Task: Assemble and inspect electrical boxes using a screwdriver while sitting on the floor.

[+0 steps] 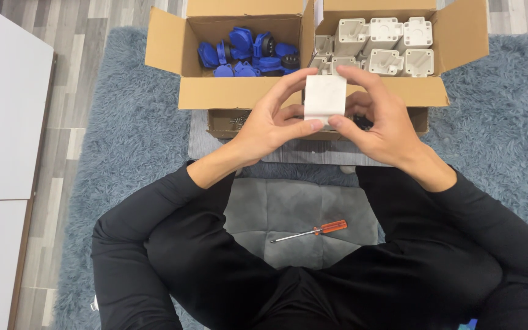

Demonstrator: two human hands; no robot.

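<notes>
Head view looks down on a person sitting cross-legged in black sleeves on a shaggy blue-grey rug [123,122]. Both hands are raised together over the lap, clamped on one white plastic block [324,98] — the left hand [264,125] grips its left side with thumb under and fingers over, the right hand [377,116] closes on its right side, fingertips on the top edge. The block sits in front of the near wall of two open cardboard boxes. The left box [215,91] holds blue plastic plugs [249,52]; the right box [435,91] holds rows of white plastic housings [392,46]. A lower tray [221,122] shows under the boxes' near edge. On the grey cushion [288,208] between the legs lies a screwdriver [310,232] with an orange handle — untouched, tip toward the left.
</notes>
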